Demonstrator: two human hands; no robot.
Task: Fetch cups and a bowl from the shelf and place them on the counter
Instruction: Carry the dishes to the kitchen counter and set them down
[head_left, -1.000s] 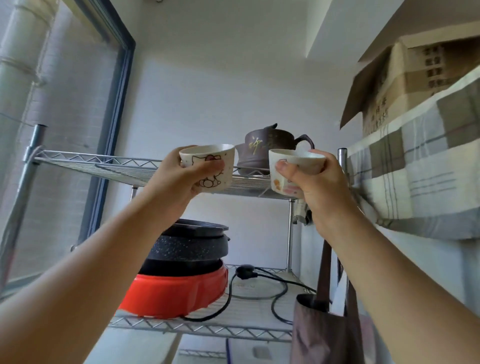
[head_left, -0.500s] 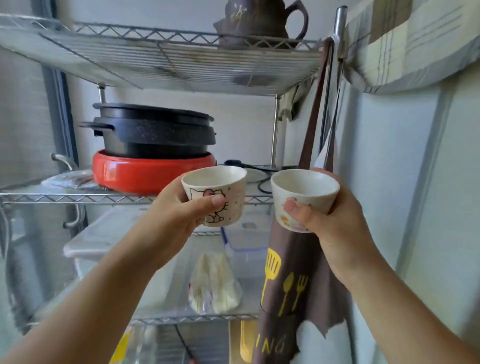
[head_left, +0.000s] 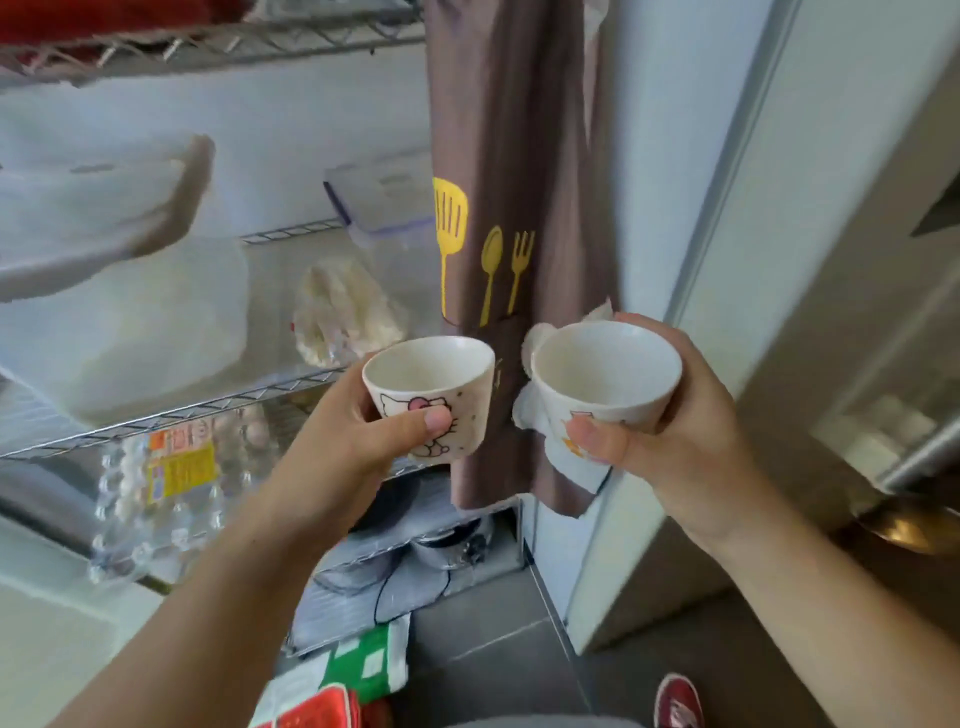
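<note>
Head view: I hold two white cups in front of a wire shelf (head_left: 171, 413), both off the rack and not yet on any counter; no counter or bowl shows clearly here. The risk, as I judge it, is a knock: the cups ride close together, rims nearly level, and a turn toward the counter could clink them or catch the brown apron (head_left: 514, 156) hanging just behind. Both are pinched low on the wall rather than cupped from below, so a slip would drop them onto the tiled floor (head_left: 498, 629), beside my red shoe (head_left: 678, 701). The frame is smeared by motion, which suggests a quick swing and adds to that risk. My left hand (head_left: 343, 441) is closed narrowly around the cat cup (head_left: 431, 389), thumb pressed across the printed figure, fingers wrapped behind. My right hand (head_left: 670, 415) is likewise curled round the plain cup (head_left: 605, 374), thumb on its lower front. Both cups stand upright and look empty.
</note>
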